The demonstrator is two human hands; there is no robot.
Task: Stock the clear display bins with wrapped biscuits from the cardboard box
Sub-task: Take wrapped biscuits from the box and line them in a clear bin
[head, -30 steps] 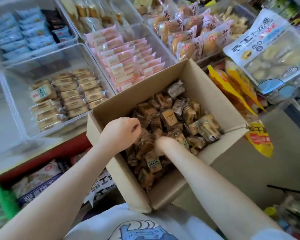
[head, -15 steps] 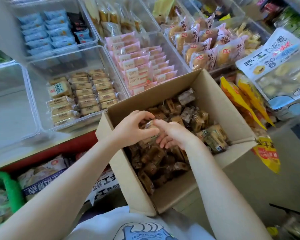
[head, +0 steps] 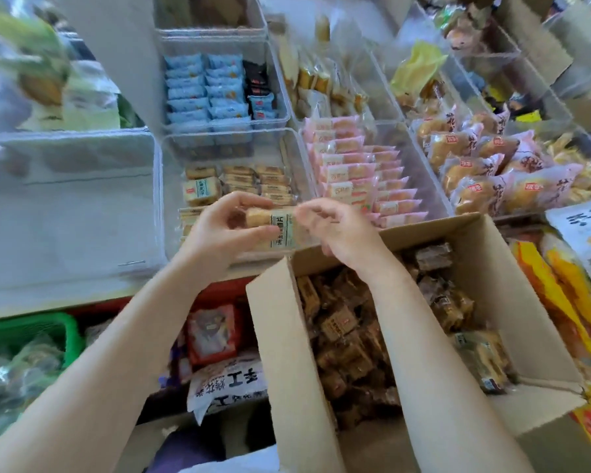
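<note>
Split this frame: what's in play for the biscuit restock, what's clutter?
In play: left hand and right hand holding clear-wrapped tan biscuits; brown cardboard box; clear plastic biscuit bin.

Clutter: pink-wrapped cakes; blue packets; green basket.

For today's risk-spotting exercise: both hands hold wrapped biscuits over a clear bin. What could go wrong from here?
1. The wrapped biscuits are held only at their ends by left hand and right hand, so some could slip.
2. Dropping them loosely into the clear bin might upset the neat biscuit rows.
</note>
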